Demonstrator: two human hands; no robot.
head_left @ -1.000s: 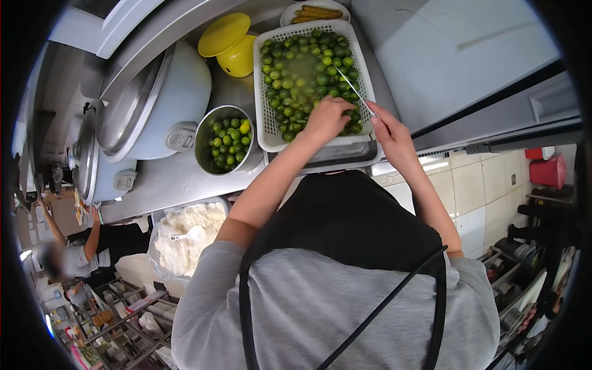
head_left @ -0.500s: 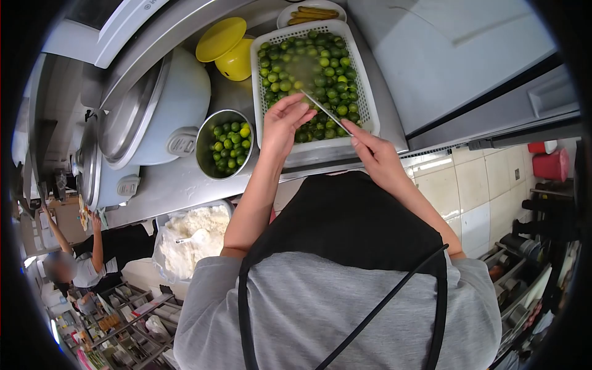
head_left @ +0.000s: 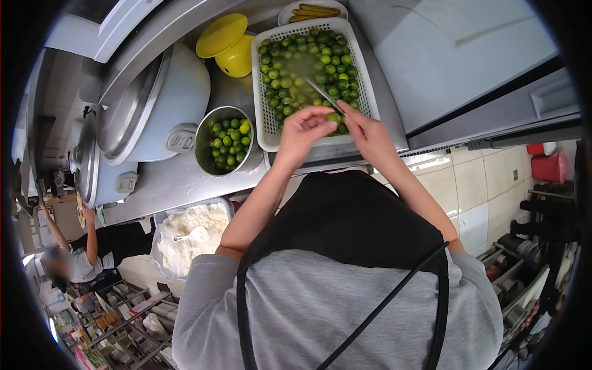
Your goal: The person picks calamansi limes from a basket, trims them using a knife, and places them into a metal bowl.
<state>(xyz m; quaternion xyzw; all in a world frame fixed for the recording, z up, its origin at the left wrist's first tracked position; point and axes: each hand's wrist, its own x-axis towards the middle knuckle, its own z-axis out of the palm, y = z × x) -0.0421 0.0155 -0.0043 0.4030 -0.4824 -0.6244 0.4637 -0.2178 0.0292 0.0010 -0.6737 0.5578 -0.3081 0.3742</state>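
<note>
Lime (head_left: 333,118) in left fingers (head_left: 313,114), knife (head_left: 323,94) in right fingers (head_left: 354,116), near basket rim (head_left: 334,140)

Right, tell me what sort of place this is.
Most likely a commercial kitchen: large lidded cookers stand on a steel counter, near a white basket crowded with green citrus fruits.

The limes (head_left: 340,61) at 12 o'clock have smooth, lightly glossy skins, and their basket (head_left: 367,92) looks like perforated white plastic. The knife (head_left: 322,93) has a thin, shiny metal blade. Toward 10 o'clock, the pot (head_left: 254,154) and the worktop (head_left: 176,182) are smooth grey metal with soft reflections; a yellow container (head_left: 235,60) at 11 looks like smooth plastic. At 6, matt black apron cloth (head_left: 345,216) overlies soft, heathered grey shirt fabric (head_left: 345,302). Glossy floor tiles (head_left: 472,182) show at 3.
</note>
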